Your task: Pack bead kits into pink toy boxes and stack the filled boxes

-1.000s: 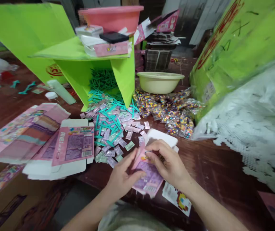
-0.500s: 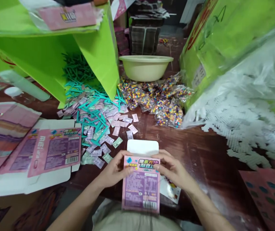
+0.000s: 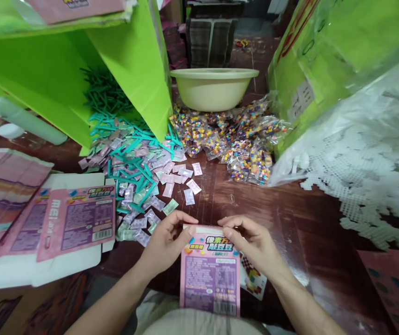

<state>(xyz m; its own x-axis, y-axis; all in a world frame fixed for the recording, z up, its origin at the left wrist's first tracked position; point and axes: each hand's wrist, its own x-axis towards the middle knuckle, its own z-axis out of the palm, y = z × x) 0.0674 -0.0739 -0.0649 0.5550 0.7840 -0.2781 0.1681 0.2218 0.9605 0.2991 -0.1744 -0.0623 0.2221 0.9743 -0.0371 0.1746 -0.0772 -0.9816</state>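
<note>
A pink and purple printed carton stands between my hands at the table's front edge, its back panel facing me. My left hand grips its upper left corner, thumb on the front. At the upper right corner my right hand pinches it the same way. The white top flap is folded down, with only a thin strip showing at the rim. Partly behind the carton, to the right, lies a white card with a colourful pixel picture.
Flat cartons lie left. Teal plastic hammers and small sachets spill from a green box. Bags of coloured beads lie before a cream basin. White mesh pieces spread at right.
The carton's white top flap stood upright before and is now folded down. Both hands have closed in on the top corners, and the view has shifted slightly.
</note>
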